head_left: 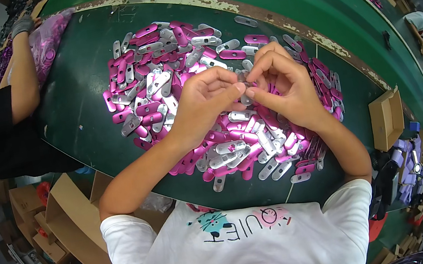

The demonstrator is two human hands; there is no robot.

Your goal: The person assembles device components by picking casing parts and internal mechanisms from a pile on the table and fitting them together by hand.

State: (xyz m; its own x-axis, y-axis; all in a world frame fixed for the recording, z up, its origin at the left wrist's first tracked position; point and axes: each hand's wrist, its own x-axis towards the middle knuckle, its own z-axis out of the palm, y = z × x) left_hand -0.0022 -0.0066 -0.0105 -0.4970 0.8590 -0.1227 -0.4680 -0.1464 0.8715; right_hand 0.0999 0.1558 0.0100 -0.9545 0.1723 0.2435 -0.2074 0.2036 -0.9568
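Over the middle of the pile, my left hand (210,102) and my right hand (285,85) come together, their fingertips nearly touching. Thumb and fingers of each are pinched on something small, mostly hidden, that I cannot make out. Beneath and around them lies a broad heap of flat oblong metal pieces with rounded ends, many with a small hole. Some are shiny magenta, like the piece (148,108) left of my left hand. Others are silver, like the piece (206,41) beyond it. The pieces right under my hands are partly hidden.
The heap lies on a dark green table (83,118) with a worn, raised far edge (203,3). At the left, a person in black with a grey glove (22,26) is beside a clear bag of purple pieces (48,44). Cardboard boxes (387,119) stand right and lower left.
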